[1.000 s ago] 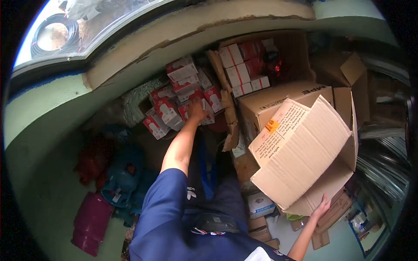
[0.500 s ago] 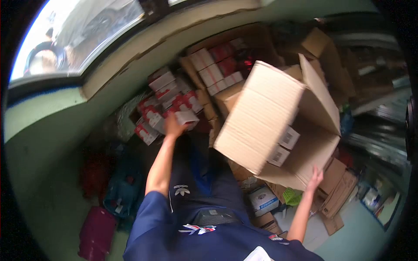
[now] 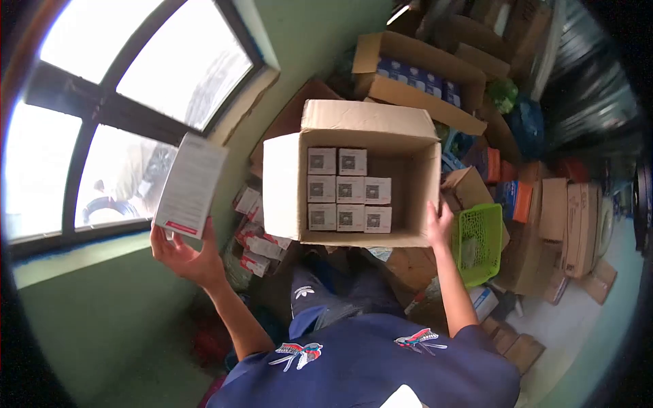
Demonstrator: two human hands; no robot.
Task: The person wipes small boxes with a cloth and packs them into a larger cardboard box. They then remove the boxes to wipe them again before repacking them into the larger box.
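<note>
Up at the left, by the window, my left hand [image 3: 187,257] grips the lower end of a small white box [image 3: 190,187] with a red stripe. My right hand [image 3: 440,224] is closed on the right edge of an open cardboard carton [image 3: 371,121], whose opening faces me. Several small white boxes [image 3: 350,189] with square printed codes are stacked in rows inside it, toward its left side. Below the carton's left flap lies a pile of red and white boxes [image 3: 257,246], partly hidden by the carton.
Behind stands another open carton [image 3: 422,102] with blue and white packages [image 3: 415,76]. A green plastic basket [image 3: 478,245] sits to the right of my right forearm. Flattened cardboard [image 3: 578,228] leans farther right. The window [image 3: 102,129] and green wall are on the left.
My left hand has lifted a white box away from the pile and up to the left. The carton, tilted before, now faces me squarely, and more boxes inside show. My view has shifted.
</note>
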